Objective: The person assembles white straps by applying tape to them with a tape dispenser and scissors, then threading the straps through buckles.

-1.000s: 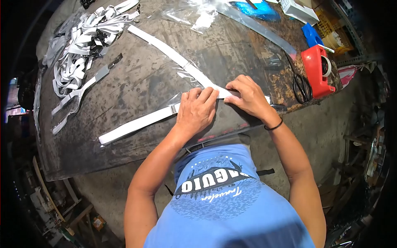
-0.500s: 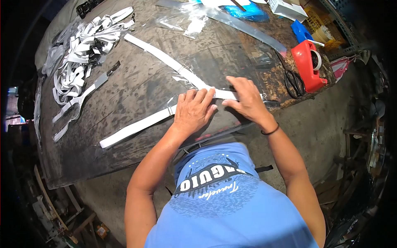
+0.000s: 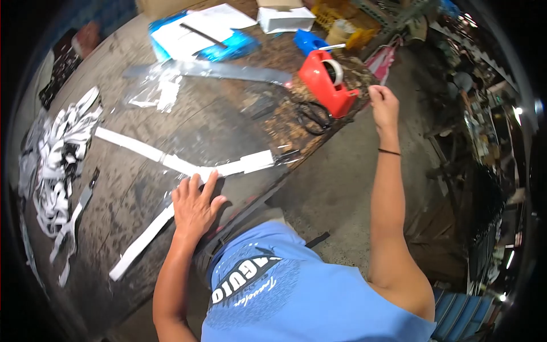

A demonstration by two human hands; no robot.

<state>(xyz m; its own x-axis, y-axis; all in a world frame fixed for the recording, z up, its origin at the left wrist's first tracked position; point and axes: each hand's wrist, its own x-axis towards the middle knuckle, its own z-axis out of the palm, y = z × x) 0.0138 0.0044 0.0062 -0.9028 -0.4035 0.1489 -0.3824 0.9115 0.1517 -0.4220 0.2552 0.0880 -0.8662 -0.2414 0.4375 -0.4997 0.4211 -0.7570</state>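
Observation:
A white Y-shaped strap (image 3: pixel 139 242) lies spread on the dark table, its three arms reaching out from a centre joint. My left hand (image 3: pixel 195 208) rests on that joint, fingers spread and palm down. A wider white piece (image 3: pixel 257 161) sits on the strap's right arm. Past the table's edge, my right hand (image 3: pixel 384 107) is raised just right of the red tape dispenser (image 3: pixel 325 85), thumb and fingers pinched together. Anything between those fingertips is too small to make out. A white-rimmed roll (image 3: pixel 333 73) is seated in the dispenser.
Black-handled scissors (image 3: pixel 313 117) lie beside the dispenser. White straps (image 3: pixel 60 165) are heaped at the left, near a single loose strap (image 3: pixel 74 228). Behind are clear plastic (image 3: pixel 165 85), papers (image 3: pixel 194 31), a blue object (image 3: pixel 309 41) and a white box (image 3: pixel 285 20).
My right hand has left the strap's right arm and moved to the dispenser, closing its fingers. My left hand stays on the strap's joint. The view has swung right.

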